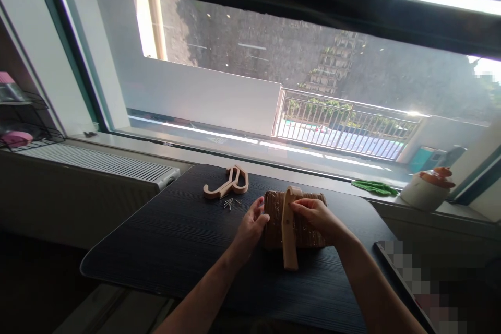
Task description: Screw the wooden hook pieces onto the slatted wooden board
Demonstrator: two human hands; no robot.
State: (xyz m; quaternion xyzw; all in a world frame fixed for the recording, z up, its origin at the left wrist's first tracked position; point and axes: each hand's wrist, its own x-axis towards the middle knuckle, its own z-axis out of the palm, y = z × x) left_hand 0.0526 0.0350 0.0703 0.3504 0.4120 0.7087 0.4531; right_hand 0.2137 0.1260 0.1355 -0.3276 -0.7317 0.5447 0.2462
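Note:
A brown ridged block [309,237], which looks like stacked cardboard layers, rests on the dark table. Across it lies a light wooden hook [289,240], its curved end away from me and its straight end overhanging the near side. My left hand [252,224] grips the block's left edge, thumb in front. The fingers of my right hand [313,214] are pinched together at the hook's upper part, by a small dark spot; whatever they hold is too small to name. Further left are more wooden hooks [227,185] and several loose screws [230,202].
The dark table [156,240] stands against a window sill. A radiator [102,164] is at the left, with a wire rack [37,138] above it. On the sill to the right are a green cloth [376,188] and a white pot [422,193] with an orange-brown top.

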